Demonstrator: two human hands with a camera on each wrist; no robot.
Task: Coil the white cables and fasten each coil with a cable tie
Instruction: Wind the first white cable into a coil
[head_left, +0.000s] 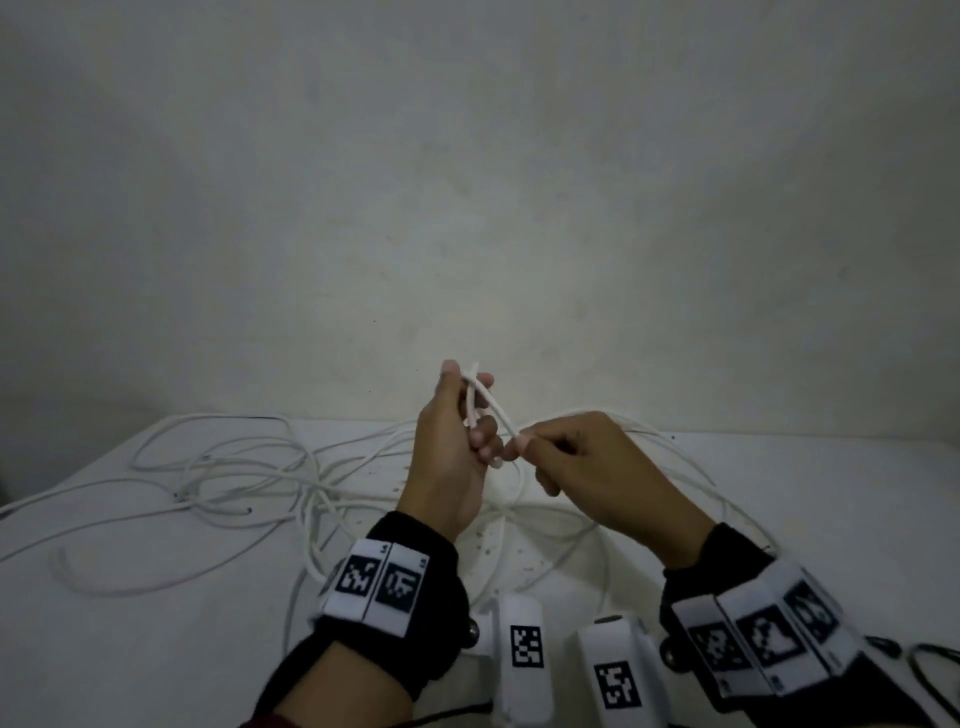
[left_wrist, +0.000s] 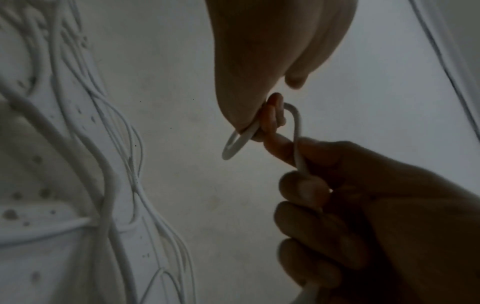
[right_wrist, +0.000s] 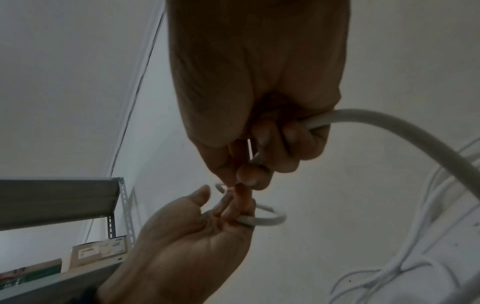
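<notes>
Left hand: the left hand (head_left: 451, 447) is raised over the middle of the table, fingers curled round a small loop of white cable (head_left: 480, 402) it's started winding. Thumb sticks up, and the loop pokes out past the fingertips.

Right hand: the right hand (head_left: 587, 467) sits just beside the left, nearly touching it. It pinches the same white cable between thumb and forefinger, with the other fingers curled under, so it's gripping too.

Cable between them: a short stretch runs from the left hand's loop down to the right hand's pinch. From the right wrist view the cable (right_wrist: 389, 125) leaves the right fist and arcs away, down toward the pile.

Left wrist view: the loop (left_wrist: 235, 144) curls out below the left hand (left_wrist: 272, 51), and the right hand (left_wrist: 376, 216) holds the strand where it bends over.

Loose cables: the rest of the white cables (head_left: 234, 478) lie sprawled in big messy loops over the white table (head_left: 130, 649), mostly left of and under the hands, some trailing out to the right edge. None of those look coiled.

Wrists: black wrist straps (head_left: 410, 582) with white marker tags on both arms, plus two white camera housings (head_left: 524, 654) between them near the bottom.

Background: plain pale wall (head_left: 467, 182) behind the table. The right wrist view catches a metal shelf rack (right_wrist: 78, 197) with a cardboard box (right_wrist: 98, 253) on it.

Black cord: a thin dark cord (head_left: 930, 660) lies at the table's near right corner.
</notes>
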